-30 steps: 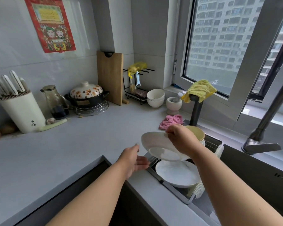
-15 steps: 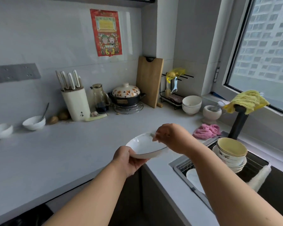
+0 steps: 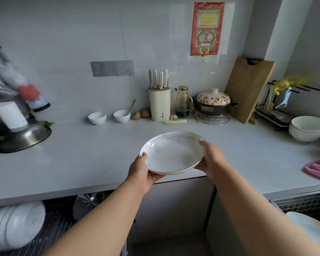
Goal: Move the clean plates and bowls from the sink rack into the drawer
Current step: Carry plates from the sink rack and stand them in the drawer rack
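My one view sits on the wearer's head (wide-angle, edges bowed), facing forward and down, close over the countertop [image 3: 81, 163] toward the tiled wall [image 3: 81, 34].

No writing clear enough to read, small dark mark on the front of the cream knife block [image 3: 159, 105], red wall poster [image 3: 207, 28] print too blurred

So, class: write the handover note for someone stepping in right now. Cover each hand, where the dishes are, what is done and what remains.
Left hand and right hand each grip a side of one white plate, held level above the counter edge.
The open drawer at lower left already holds a row of white plates.
Another plate shows at lower right.
Left: set the held plate in the drawer, then fetch the rest.
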Available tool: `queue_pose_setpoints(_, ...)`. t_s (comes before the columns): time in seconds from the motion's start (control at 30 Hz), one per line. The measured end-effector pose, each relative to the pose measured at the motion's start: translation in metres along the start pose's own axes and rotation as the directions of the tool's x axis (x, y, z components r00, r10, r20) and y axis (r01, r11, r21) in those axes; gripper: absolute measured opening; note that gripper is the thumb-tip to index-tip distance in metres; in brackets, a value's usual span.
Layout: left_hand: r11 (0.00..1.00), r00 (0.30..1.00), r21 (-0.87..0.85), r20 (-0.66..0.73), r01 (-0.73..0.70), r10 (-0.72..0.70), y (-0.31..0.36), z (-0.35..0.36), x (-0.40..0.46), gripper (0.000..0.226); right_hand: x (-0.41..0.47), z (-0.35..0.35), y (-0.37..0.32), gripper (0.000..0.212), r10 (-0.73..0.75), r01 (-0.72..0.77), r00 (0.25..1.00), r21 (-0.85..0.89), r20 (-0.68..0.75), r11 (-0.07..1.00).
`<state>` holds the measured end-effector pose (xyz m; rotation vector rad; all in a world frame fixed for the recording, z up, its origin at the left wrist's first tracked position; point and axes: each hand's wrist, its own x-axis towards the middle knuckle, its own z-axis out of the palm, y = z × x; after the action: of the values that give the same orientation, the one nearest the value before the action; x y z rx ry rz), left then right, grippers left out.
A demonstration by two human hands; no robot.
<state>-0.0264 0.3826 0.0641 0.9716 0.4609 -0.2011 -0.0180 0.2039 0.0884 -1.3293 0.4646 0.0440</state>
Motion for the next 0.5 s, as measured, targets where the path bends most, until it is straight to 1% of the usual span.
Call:
queue_pose_setpoints(0.03, 1.0, 1.0, -0.02, -0.005, -0.018, 0.017, 0.007, -0.014, -0.002, 0.028, -0.004, 0.015, 0.004, 0.019, 0.015, -0.02, 0.998, 0.075, 0.055, 0.997)
queue_pose_setpoints(0.07, 0.999, 0.999, -0.035, -0.014, -0.038, 0.038, 0.015, -0.029, -0.003, 0.029, -0.009, 0.031, 0.008, 0.02, 0.011, -0.021, 0.995, 0.104, 0.099, 0.994)
queue_pose_setpoints(0.13, 0.995, 0.995, -0.043, -0.046, -0.087, 0.085, 0.03, -0.06, -0.008, 0.03, -0.017, 0.062, 0.017, 0.021, -0.009, -0.007, 0.988, 0.105, 0.151, 0.994)
queue_pose_setpoints(0.23, 0.988, 0.979, -0.013, -0.135, -0.157, 0.154, 0.053, -0.107, -0.016, 0.028, -0.032, 0.108, 0.028, 0.022, -0.006, -0.011, 0.977, 0.076, 0.214, 0.997)
queue_pose_setpoints(0.3, 0.98, 0.958, 0.053, -0.207, -0.19, 0.197, 0.066, -0.139, -0.021, 0.024, -0.042, 0.139, 0.036, 0.021, -0.005, -0.008, 0.969, 0.053, 0.248, 0.999)
queue_pose_setpoints(0.4, 0.957, 0.903, 0.178, -0.328, -0.229, 0.277, 0.085, -0.189, -0.031, 0.019, -0.059, 0.186, 0.051, 0.018, -0.003, 0.002, 0.958, 0.004, 0.288, 1.0)
queue_pose_setpoints(0.5, 0.934, 0.853, 0.265, -0.403, -0.238, 0.332, 0.101, -0.238, -0.041, 0.019, -0.074, 0.232, 0.066, 0.015, -0.001, 0.016, 0.95, -0.046, 0.312, 0.999)
